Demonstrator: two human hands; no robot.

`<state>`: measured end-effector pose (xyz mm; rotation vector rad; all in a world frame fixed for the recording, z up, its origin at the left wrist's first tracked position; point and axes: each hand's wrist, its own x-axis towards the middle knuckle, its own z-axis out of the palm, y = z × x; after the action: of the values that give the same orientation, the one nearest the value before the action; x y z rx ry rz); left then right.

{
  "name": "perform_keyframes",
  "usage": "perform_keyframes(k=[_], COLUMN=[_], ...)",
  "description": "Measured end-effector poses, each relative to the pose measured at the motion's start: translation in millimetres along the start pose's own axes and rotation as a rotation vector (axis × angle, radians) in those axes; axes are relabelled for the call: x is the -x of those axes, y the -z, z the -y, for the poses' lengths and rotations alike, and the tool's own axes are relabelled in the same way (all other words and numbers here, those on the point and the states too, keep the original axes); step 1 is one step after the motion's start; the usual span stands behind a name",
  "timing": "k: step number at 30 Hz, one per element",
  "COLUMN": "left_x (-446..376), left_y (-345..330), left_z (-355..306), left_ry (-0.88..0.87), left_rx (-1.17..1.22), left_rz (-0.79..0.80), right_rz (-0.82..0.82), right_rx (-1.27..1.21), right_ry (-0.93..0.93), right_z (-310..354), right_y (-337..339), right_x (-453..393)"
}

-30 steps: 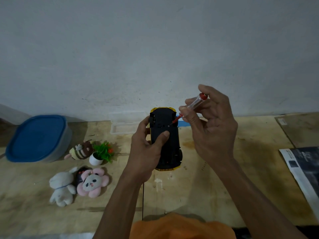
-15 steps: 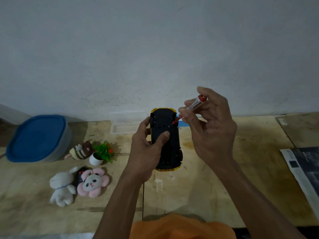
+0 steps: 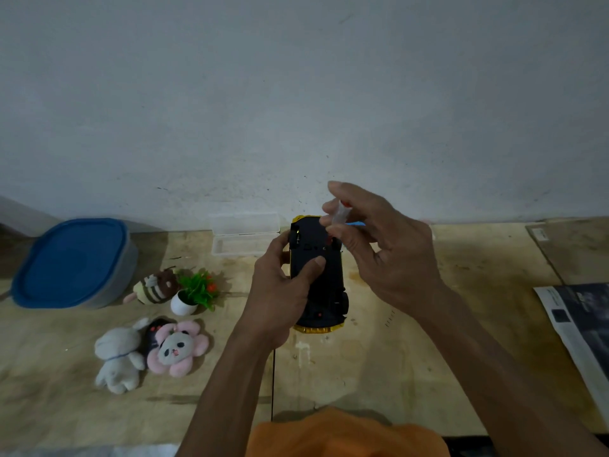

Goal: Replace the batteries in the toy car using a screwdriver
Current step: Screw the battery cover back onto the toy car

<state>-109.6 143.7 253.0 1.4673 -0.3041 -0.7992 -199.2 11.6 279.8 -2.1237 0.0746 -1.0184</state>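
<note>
Bare grey wall fills most of the view, and below it runs a scuffed wooden table (image 3: 379, 367) where the work goes on. Left hand (image 3: 280, 295) holds the car (image 3: 318, 282) upside down, black underside up, thumb laid across the chassis and fingers wrapped round the far side; the car seems lifted a little off the table, though I can't be sure. Right hand (image 3: 379, 252) pinches the screwdriver (image 3: 339, 214) by its clear handle between thumb and fingertips, held close in a narrow grip, with the tip pointing down toward the front part of the underside. The tip itself is blurred, so whether it sits in a screw head is unclear.

My guess is the battery cover screw is being turned. To do that well, the driver should stand straight over the screw, not slanted, with steady downward pressure so the tip does not cam out and chew the head. Small twists from the fingertips suit a handle this thin. The left hand should brace the car firmly, perhaps resting it on the table, so it does not rock.

A clear box (image 3: 245, 234) lies open behind the car, a handy place for the loose screw. Plush toys (image 3: 148, 351) and a blue-lidded tub (image 3: 74, 263) sit well off to the left, out of the way.
</note>
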Motion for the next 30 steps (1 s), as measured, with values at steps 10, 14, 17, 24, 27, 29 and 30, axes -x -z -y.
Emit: perform_keyframes(k=[10, 14, 17, 24, 27, 29, 30], left_x=[0, -2, -2, -5, -6, -7, -7], left_y=[2, 1, 2, 5, 7, 8, 8], left_z=[4, 8, 9, 13, 14, 15, 16], left_ry=[-0.016, 0.001, -0.003, 0.013, 0.018, 0.02, 0.02], left_rx=[-0.013, -0.017, -0.025, -0.047, -0.052, -0.064, -0.073], left_rz=[-0.04, -0.045, -0.052, -0.078, -0.089, -0.098, -0.102], right_rz=[-0.076, -0.095, -0.081, -0.182, -0.123, -0.135, -0.158], right_rx=[0.132, 0.179, 0.08, 0.229, 0.14, 0.13, 0.168], right_ry=[0.085, 0.123, 0.041, 0.075, 0.011, -0.003, 0.012], right_z=[-7, -8, -5, -10, -9, -8, -9], right_y=[-3, -6, -6, -5, -4, -5, -5], right_x=[-6, -4, -2, -1, 1, 0, 0])
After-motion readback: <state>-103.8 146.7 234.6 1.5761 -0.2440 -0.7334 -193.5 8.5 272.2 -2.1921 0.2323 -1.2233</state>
